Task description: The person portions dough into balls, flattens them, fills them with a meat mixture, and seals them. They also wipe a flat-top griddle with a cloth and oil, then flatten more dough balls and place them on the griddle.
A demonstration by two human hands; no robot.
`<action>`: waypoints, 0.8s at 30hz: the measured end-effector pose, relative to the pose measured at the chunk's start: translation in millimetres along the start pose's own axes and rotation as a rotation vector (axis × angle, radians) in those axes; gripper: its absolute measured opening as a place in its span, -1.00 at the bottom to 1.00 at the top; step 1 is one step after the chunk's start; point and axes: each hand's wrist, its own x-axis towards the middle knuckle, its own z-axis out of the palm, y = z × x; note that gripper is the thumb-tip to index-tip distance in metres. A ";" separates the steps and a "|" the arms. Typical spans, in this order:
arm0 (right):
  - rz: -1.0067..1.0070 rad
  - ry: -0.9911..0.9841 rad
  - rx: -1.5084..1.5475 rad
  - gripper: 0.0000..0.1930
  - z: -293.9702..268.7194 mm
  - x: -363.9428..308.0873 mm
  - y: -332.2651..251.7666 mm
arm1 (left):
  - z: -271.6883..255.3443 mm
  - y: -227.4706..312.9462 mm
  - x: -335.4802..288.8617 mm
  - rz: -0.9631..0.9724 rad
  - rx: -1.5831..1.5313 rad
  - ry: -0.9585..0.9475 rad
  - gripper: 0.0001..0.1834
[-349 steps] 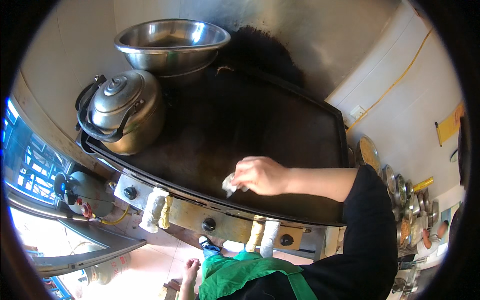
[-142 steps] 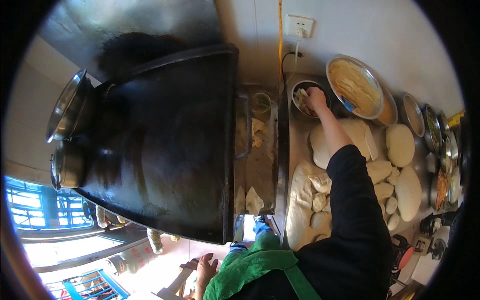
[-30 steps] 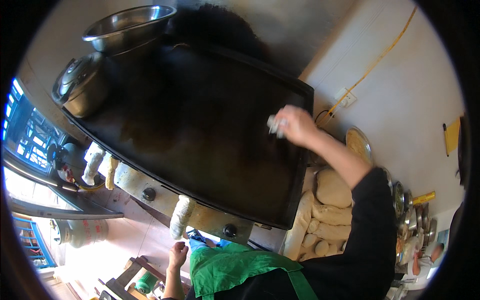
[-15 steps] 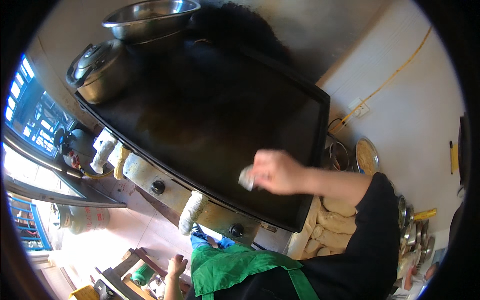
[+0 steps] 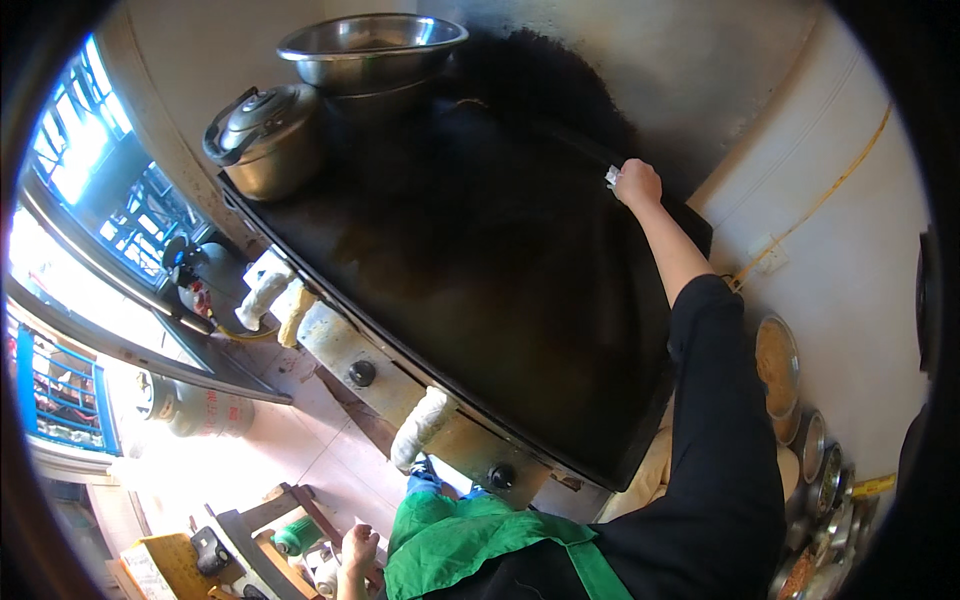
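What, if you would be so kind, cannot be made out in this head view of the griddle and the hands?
- White wad in the right hand: mostly hidden by the fingers, too small to identify.
- Left hand: hangs low near the lower edge; whether it holds anything is unclear.
- Griddle: its surface is too dark to read.
- Steel bowl: contents unseen from this angle.

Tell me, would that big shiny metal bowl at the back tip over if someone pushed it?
Probably it would slide or rock rather than tip: the wide, shallow steel bowl looks low and broad. It seems to rest on something dark beneath it, so a hard shove might wobble it. Likely light for its size, since its walls look thin.
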 end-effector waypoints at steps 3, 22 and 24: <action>-0.097 -0.054 -0.030 -0.84 10.6 8.1 -26.6 | -1.1 -13.9 -3.7 0.003 -0.098 0.047 -0.61; -0.135 -0.042 0.209 -0.80 8.2 -30.2 -132.6 | -153.2 -14.8 244.5 0.092 -0.163 -0.122 -0.67; -0.369 -0.130 0.279 -0.81 -3.6 -75.8 -157.9 | -154.0 -36.0 234.7 0.091 -0.171 -0.153 -0.65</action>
